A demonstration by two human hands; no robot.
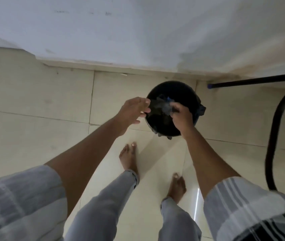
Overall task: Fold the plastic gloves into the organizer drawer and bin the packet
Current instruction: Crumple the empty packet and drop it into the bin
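A round black bin (185,94) lined with a dark bag stands on the tiled floor against the white wall. Over its mouth hangs a crumpled clear plastic packet (162,106) with a bit of blue print. My right hand (181,117) is closed on the packet's right side, above the bin's opening. To the left, my left hand (134,110) hovers at the bin's rim with fingers spread; its fingertips are close to the packet's left edge, and I cannot tell whether they touch it. No gloves or organizer drawer are in view.
Cream floor tiles (42,94) stretch to the left of the bin. A black metal chair frame (273,129) curves down at the right, with a black bar (253,81) near the wall. My bare feet (129,157) stand just in front of the bin.
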